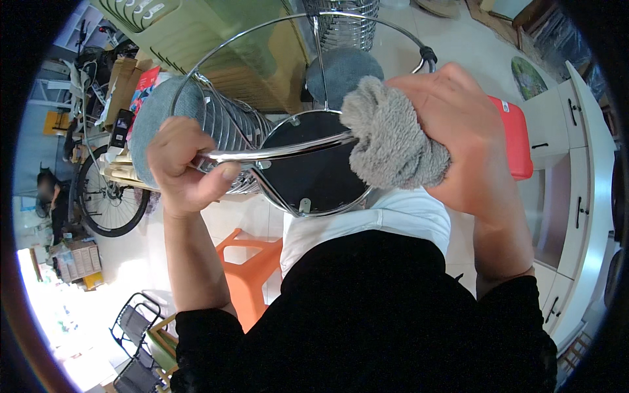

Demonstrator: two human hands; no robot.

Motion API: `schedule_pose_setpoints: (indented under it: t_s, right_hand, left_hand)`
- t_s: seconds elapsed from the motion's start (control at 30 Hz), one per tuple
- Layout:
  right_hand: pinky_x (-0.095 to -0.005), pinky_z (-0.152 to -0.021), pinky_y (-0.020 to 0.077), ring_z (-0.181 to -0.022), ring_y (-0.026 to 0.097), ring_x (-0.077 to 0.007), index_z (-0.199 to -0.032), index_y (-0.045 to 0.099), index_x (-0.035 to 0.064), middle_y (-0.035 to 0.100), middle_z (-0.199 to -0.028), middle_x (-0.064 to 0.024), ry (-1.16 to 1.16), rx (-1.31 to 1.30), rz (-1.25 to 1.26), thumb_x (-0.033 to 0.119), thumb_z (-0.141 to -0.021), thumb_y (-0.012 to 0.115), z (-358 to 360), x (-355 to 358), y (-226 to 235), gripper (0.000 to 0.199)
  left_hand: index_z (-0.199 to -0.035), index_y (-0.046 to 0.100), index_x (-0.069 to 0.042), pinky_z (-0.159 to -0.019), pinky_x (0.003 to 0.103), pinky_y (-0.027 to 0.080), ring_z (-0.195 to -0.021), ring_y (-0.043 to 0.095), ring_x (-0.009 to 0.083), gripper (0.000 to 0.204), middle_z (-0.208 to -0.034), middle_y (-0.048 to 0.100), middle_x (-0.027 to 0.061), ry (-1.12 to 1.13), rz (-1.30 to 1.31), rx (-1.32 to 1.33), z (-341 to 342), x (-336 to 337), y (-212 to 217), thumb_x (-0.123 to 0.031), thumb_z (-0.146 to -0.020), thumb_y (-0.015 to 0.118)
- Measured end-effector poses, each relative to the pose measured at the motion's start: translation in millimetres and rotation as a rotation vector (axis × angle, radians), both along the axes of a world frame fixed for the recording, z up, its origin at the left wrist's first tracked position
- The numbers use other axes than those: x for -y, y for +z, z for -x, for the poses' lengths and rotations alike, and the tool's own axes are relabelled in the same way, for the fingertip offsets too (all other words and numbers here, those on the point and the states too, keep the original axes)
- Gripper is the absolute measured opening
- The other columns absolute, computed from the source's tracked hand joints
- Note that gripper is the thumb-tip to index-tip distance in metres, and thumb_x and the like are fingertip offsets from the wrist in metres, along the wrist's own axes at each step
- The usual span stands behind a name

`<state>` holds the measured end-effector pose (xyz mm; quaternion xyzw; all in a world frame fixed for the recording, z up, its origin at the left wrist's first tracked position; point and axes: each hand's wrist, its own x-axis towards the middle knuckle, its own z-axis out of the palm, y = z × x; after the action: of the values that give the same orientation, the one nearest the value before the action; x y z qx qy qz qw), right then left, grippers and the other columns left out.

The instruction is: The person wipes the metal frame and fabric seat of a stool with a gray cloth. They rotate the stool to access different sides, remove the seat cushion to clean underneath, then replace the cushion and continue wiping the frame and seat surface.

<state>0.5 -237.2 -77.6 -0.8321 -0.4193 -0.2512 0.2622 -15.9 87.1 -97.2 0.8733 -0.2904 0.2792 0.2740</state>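
Note:
An upturned stool (298, 153) with a chrome ring and legs stands in front of my body. Its round black underside (311, 160) shows below the ring. My left hand (187, 164) is closed around the near side of the chrome ring, its thumb pointing right. In my right hand (458, 131) is a bunched grey cloth (391, 134), pressed around the ring on the right. The cloth covers that stretch of metal and hides some of the fingers.
Stacked chrome stools with a grey cushion (171, 108) stand at left; another grey cushion (344, 75) lies beyond. Behind are a green crate (216, 39) and cardboard. An orange plastic stool (252, 268) is below my left forearm. A red case (514, 137) and white cabinet (576, 190) are at right.

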Motion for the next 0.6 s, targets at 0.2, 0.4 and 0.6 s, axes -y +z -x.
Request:
schedule_pose_setpoints:
  t_s: [0.2, 0.4, 0.6]
  right_hand:
    - [-0.0340, -0.063, 0.0477, -0.074, 0.058, -0.0251, -0.089, 0.067, 0.0009, 0.066, -0.095, -0.0104, -0.015, 0.035, -0.044, 0.015, -0.065, 0.063, 15, -7, 4, 0.028]
    - [-0.0340, -0.069, 0.0486, -0.080, 0.058, -0.0255, -0.097, 0.068, 0.0012, 0.065, -0.106, -0.0092, -0.082, 0.090, -0.030, 0.015, -0.064, 0.070, 6, -3, -6, 0.036]
    - [-0.0350, -0.071, 0.0468, -0.083, 0.059, -0.0259, -0.099, 0.066, -0.0016, 0.067, -0.110, -0.0100, -0.134, 0.010, -0.060, 0.024, -0.059, 0.077, -25, 8, -13, 0.048]
  left_hand:
    - [-0.074, 0.063, -0.008, -0.063, 0.038, 0.042, -0.061, 0.054, 0.0227, 0.026, -0.068, 0.057, 0.0037, -0.025, -0.196, 0.135, 12, 81, 37, -0.024, -0.058, 0.077]
    - [-0.072, 0.062, -0.009, -0.043, 0.032, 0.033, -0.047, 0.048, 0.0177, 0.025, -0.057, 0.049, 0.0006, -0.022, -0.224, 0.097, 24, 75, 29, -0.025, -0.064, 0.080]
    - [-0.061, 0.056, -0.010, -0.040, 0.032, 0.028, -0.040, 0.040, 0.0195, 0.033, -0.048, 0.038, 0.0004, -0.084, -0.119, 0.217, 4, 30, 26, -0.031, -0.070, 0.080]
